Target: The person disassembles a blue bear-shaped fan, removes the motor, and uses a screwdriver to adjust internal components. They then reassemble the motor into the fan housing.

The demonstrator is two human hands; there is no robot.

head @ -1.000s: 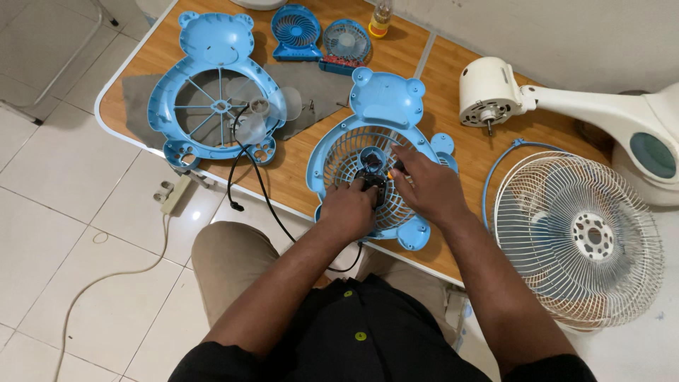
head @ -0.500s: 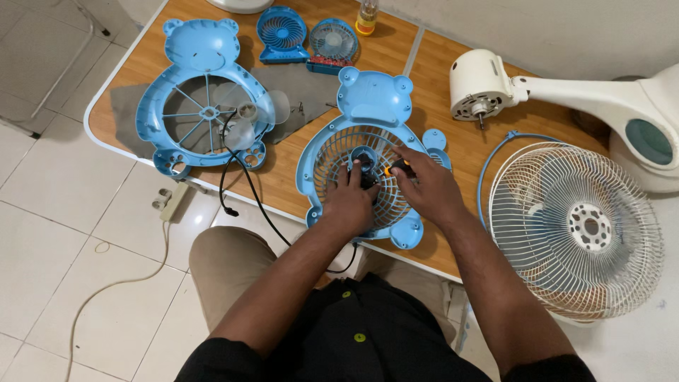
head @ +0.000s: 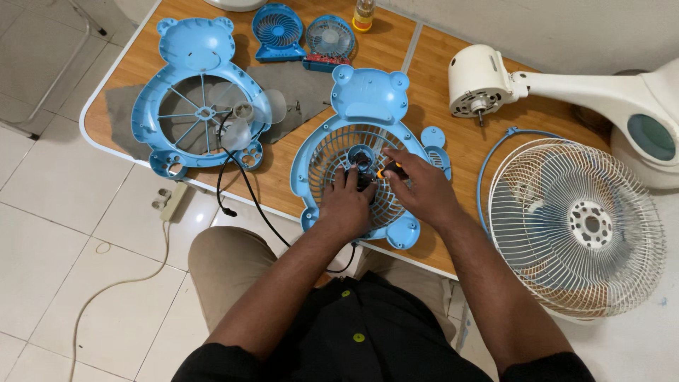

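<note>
Left hand [head: 344, 205] is pressed flat on the blue grille [head: 368, 170], fingers around the hub. Right hand [head: 417, 187], just beside it, pinches a small screwdriver [head: 387, 170]. I'd keep that driver upright and the grille pinned to the counter [head: 438, 99].

1. The grip itself, where the right hand [head: 421, 187] pinched a small orange-and-black tool [head: 390, 170] just beside the left hand [head: 346, 201], carried no label.
2. A small bottle [head: 363, 14] stood well beyond the grip, at the far edge of the table. It was slim and upright, with yellowish contents and a red-orange label band; finer detail was too small to tell.
3. A teal oval panel [head: 651, 138] sat far to the right of the grip, set into a white housing. Whether it was a screen could not be told.
</note>
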